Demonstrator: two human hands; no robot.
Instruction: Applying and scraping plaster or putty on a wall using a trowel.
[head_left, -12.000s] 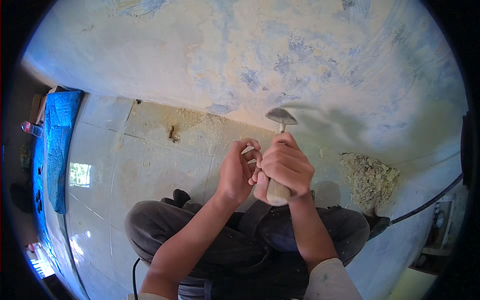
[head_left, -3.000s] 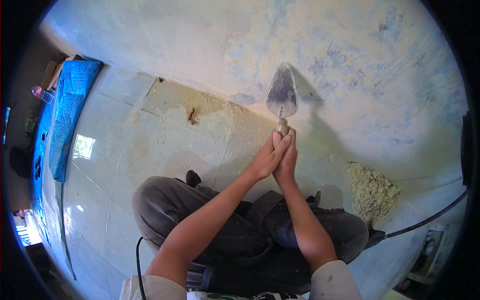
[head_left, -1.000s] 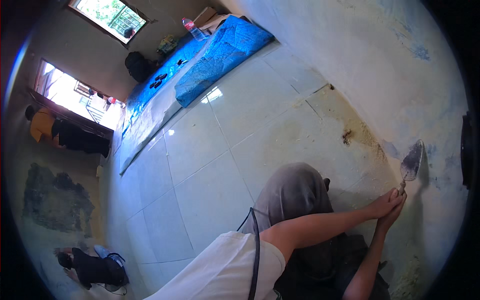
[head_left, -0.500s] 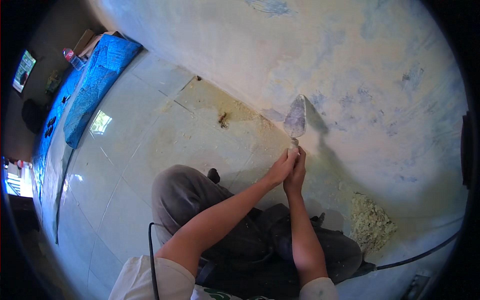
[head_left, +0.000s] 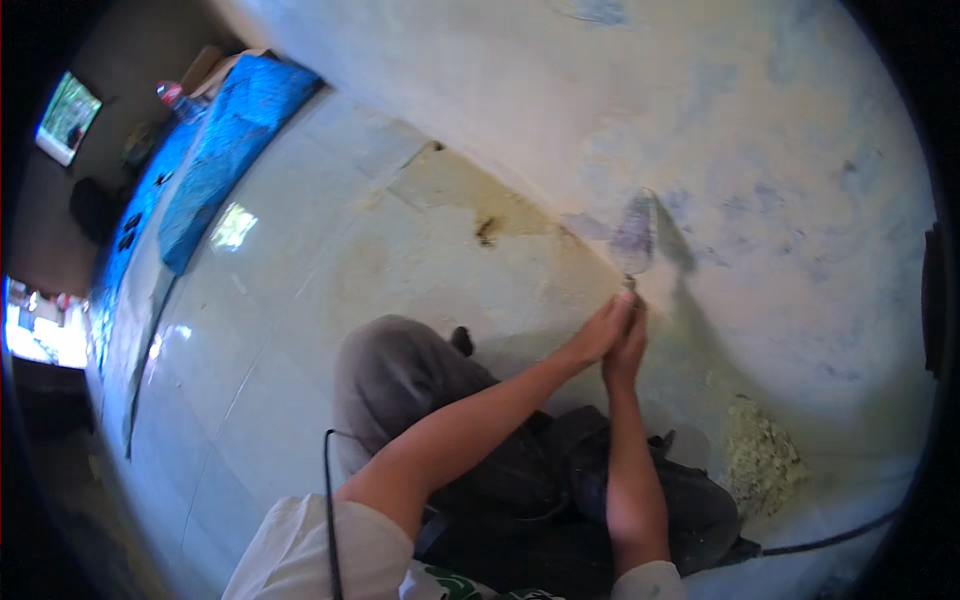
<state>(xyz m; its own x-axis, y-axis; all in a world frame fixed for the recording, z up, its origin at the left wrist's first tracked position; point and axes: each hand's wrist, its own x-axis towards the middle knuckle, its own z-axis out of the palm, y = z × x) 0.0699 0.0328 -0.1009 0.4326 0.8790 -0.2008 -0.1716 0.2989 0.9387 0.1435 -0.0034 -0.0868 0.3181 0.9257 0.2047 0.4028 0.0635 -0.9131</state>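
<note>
Both of my hands are wrapped round the handle of a pointed trowel (head_left: 632,238), whose blade points up along the patchy pale wall (head_left: 740,130). My left hand (head_left: 601,332) closes on the handle from the left. My right hand (head_left: 627,353) is closed just beside and below it, the two pressed together. The blade looks slightly blurred, and its shadow falls on the wall to its right. Whether the blade touches the wall, I cannot tell. Blue-grey patches mark the wall around the blade.
A heap of crumbly scrapings (head_left: 762,458) lies at the wall's foot, right of my knees. A black cable (head_left: 835,538) runs past it. Debris dots the tiled floor (head_left: 290,330). Farther left are a blue covered mat (head_left: 235,145) and a plastic bottle (head_left: 178,100).
The whole view has shifted, so the scene sits farther right in the picture. Both hands keep their grip on the trowel, which stays by nearly the same patch of wall.
</note>
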